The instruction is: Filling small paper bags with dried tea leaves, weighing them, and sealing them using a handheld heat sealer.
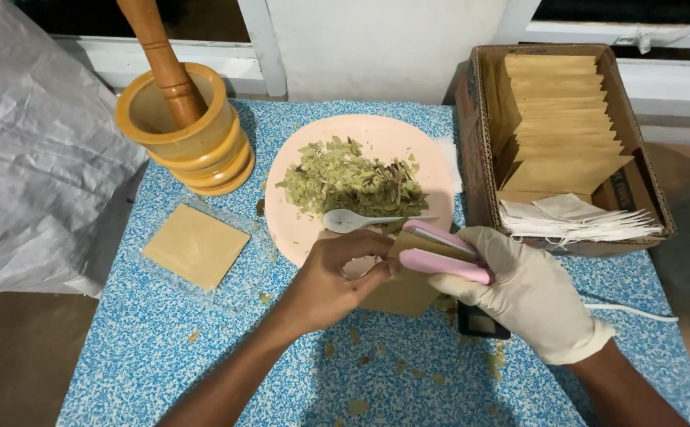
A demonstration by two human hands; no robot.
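Near the table's front-middle, the bare left hand pinches a tan paper pouch by its upper edge, keeping it steady, while the gloved right hand is closed around a pink clamp-type sealer set over that same edge. The pink plate of dried leaves with its white spoon sits just behind, within reach; spare pouches fill the cardboard box at the right edge, a mortar and pestle the back-left corner.
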